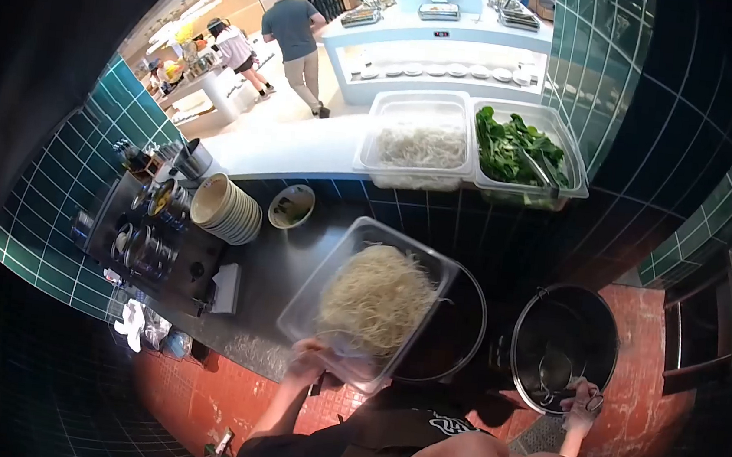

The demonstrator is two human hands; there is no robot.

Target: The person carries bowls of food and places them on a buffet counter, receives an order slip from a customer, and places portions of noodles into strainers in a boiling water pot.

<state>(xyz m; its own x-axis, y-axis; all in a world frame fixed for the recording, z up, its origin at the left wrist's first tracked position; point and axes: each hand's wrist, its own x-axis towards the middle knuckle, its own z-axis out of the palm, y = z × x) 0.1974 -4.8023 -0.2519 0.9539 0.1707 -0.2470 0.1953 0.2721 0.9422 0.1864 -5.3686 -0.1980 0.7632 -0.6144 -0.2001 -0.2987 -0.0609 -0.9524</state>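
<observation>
My left hand (308, 359) is closed on the near corner of a clear plastic container (303, 297), which is tilted above the counter's right end and partly over a round pot (469, 346). Inside lies a heap of thin, pale strands (377, 299), noodles or bean sprouts; I cannot tell which. My right hand (579, 407) is closed at the near rim of a second, dark round pot (608, 324). It appears to grip the handle of a round strainer (556, 370) lowered into that pot. The fingers partly hide the handle.
On the ledge stand a tub of white strands (421, 146) and a tub of leafy greens (517, 146) with tongs (545, 176). Stacked bowls (227, 208), a single bowl (291, 206) and condiment pots (155, 201) are left. People (296, 35) are beyond the ledge.
</observation>
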